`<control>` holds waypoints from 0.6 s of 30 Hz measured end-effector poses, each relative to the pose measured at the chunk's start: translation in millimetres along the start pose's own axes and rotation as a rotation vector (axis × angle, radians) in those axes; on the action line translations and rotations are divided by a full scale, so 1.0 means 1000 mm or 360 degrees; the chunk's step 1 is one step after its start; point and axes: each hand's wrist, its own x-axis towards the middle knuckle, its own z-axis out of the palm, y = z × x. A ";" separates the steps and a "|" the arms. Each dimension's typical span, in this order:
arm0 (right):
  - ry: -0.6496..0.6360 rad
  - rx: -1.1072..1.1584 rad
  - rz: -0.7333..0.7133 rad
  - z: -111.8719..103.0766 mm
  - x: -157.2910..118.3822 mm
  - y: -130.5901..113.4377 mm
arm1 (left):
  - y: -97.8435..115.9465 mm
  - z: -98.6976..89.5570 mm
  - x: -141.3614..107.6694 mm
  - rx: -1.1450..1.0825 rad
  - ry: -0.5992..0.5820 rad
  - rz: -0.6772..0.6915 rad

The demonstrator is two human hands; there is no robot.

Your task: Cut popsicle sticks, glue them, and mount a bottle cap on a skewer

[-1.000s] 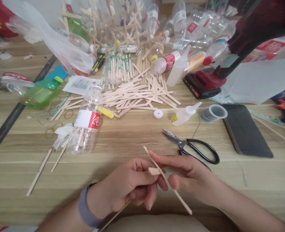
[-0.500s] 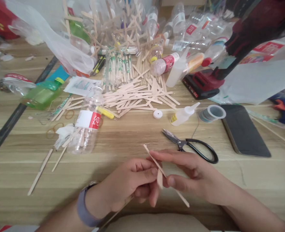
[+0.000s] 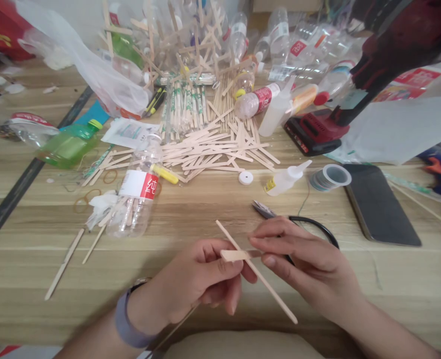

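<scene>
Two wooden craft sticks cross each other in front of me. The long craft stick [image 3: 274, 291] slants down to the right, and the shorter craft stick [image 3: 233, 256] lies level across it. My left hand [image 3: 215, 274] is closed on the sticks near their crossing, thumb on top. My right hand [image 3: 302, 259] has its fingertips pinched at the right end of the shorter stick. Behind the right hand lie black-handled scissors [image 3: 317, 224], partly covered by it. A thin strand [image 3: 177, 326] runs down below my left wrist.
A pile of craft sticks [image 3: 205, 149] lies mid-table. A clear bottle [image 3: 130, 214] with sticks stands left; a glue bottle [image 3: 285, 179], thread spool [image 3: 330, 177] and phone [image 3: 382, 204] lie right. Behind are a red-black power tool [image 3: 317, 129] and several plastic bottles [image 3: 280, 37].
The shorter stick has turned from pointing downward to lying level across the long one. My right hand has shifted up and right, now covering more of the scissors.
</scene>
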 end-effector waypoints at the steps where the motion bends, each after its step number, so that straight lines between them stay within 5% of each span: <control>1: -0.0007 0.0006 0.0001 0.001 0.000 -0.001 | 0.000 0.000 0.000 0.0014 0.0010 0.0003; 10: -0.0117 0.0290 0.0109 0.006 0.000 -0.004 | -0.013 -0.003 0.004 -0.0073 0.0012 0.0069; 18: -0.0098 0.0661 0.0334 0.012 -0.002 -0.008 | -0.006 0.002 0.001 -0.0141 -0.0053 -0.0121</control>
